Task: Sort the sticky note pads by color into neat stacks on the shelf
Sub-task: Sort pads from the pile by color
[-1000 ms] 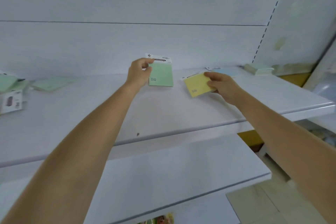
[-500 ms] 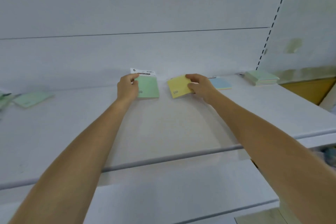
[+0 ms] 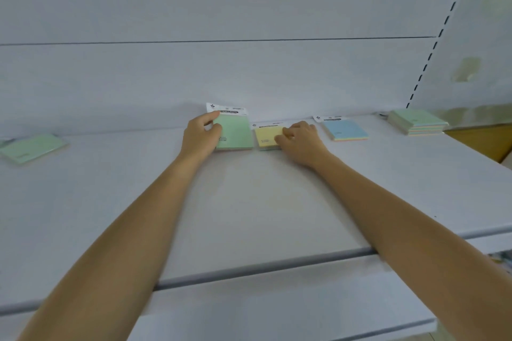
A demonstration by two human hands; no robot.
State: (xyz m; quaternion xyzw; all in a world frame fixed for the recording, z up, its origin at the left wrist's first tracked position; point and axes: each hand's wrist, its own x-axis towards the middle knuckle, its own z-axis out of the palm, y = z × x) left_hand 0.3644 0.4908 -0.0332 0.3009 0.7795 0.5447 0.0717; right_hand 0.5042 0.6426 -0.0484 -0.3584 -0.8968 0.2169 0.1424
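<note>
My left hand [image 3: 201,135] grips the left edge of a green sticky note pad [image 3: 235,131] with a white header card, tilted against the shelf's back. Beside it my right hand [image 3: 300,140] holds a yellow pad [image 3: 267,137] lying flat on the white shelf [image 3: 249,202]. To the right a blue-topped pad [image 3: 345,130] rests on the shelf. A stack of pads with a green top [image 3: 415,122] sits at the far right. A loose green pad [image 3: 32,148] lies at the far left.
The shelf's back panel [image 3: 249,77] rises just behind the pads. A slotted upright [image 3: 440,36] stands at the right. The shelf's front lip [image 3: 263,266] runs under my forearms, with a lower shelf [image 3: 277,313] below.
Both hands have lowered their pads from the air toward the shelf's back. The yellow pad now lies flat beside the green one. The view has shifted right and closer.
</note>
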